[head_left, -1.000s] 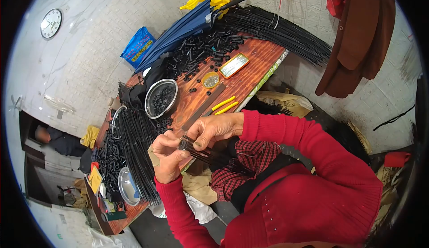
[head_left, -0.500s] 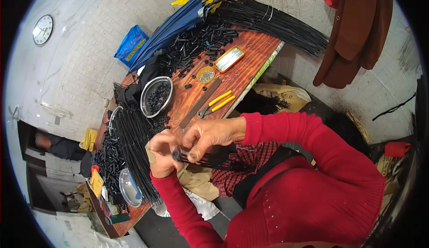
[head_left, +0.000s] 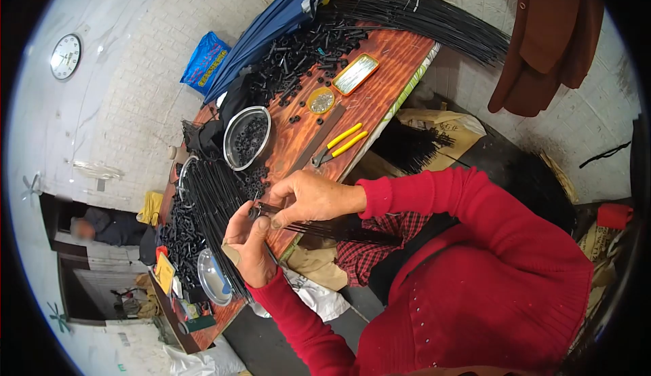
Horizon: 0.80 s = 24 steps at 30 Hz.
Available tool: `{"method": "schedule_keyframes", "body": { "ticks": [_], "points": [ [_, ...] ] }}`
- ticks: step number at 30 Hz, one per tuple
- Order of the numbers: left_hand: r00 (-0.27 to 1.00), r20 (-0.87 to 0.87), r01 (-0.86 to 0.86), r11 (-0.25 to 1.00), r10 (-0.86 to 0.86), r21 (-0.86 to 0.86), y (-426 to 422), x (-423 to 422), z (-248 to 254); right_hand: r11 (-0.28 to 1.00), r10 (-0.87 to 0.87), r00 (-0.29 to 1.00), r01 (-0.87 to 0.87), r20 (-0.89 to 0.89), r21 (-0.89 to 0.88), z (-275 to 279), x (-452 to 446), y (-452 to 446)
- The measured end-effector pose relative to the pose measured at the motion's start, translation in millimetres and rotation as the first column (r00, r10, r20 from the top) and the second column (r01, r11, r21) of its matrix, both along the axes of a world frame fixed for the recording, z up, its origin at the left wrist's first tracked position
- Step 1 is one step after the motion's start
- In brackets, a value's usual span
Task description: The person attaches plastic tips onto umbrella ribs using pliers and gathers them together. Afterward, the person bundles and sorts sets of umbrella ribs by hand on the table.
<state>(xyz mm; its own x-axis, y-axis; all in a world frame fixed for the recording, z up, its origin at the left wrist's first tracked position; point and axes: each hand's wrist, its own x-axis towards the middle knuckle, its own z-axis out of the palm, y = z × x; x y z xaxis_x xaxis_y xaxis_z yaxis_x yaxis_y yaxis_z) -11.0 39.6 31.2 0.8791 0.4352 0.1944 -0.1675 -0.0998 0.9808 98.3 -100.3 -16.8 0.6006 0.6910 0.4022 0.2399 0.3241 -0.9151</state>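
Note:
My left hand is closed, thumb and fingers pinching a small dark round piece with a shiny rim. Right against it, my right hand is closed with thumb and forefinger on thin black rods, which look like umbrella ribs. The rods meet the round piece at the fingertips and trail rightward over my lap. How they join is hidden by my fingers. Close beyond the hands lie yellow-handled pliers and a flat dark bar on the reddish wooden table.
A metal bowl of small black parts stands beside a long bundle of black rods. A yellow dish and a tray of pins are farther up. Beyond are loose black tubes and a blue umbrella. Another person is at far left.
The view has shifted slightly. My hands have turned a little, so the round piece and the rods running from it show more clearly; both hands keep hold.

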Motion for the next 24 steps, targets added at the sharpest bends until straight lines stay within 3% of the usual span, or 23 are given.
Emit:
{"method": "schedule_keyframes", "body": {
  "ticks": [4,12,17,21,24],
  "points": [
    [0.999,0.024,0.046,0.997,-0.045,-0.063,9,1,-4,0.993,0.071,0.990,-0.058,-0.121,0.107,-5,-2,0],
    [0.997,0.049,0.056,0.994,-0.051,-0.093,13,-2,-7,0.996,0.050,0.999,-0.049,-0.016,0.069,-4,4,3],
    [0.996,0.053,0.077,0.994,-0.073,-0.080,22,-5,-14,0.993,0.119,0.985,-0.116,-0.122,0.029,-10,8,10],
    [0.992,0.093,0.091,0.995,-0.088,-0.030,22,-3,-14,0.996,0.061,0.992,-0.054,-0.115,0.068,-13,2,17],
    [0.992,0.104,0.066,0.998,-0.064,-0.017,15,-4,-12,0.985,-0.093,0.995,0.096,-0.025,0.145,-14,-2,21]
  ]
}}
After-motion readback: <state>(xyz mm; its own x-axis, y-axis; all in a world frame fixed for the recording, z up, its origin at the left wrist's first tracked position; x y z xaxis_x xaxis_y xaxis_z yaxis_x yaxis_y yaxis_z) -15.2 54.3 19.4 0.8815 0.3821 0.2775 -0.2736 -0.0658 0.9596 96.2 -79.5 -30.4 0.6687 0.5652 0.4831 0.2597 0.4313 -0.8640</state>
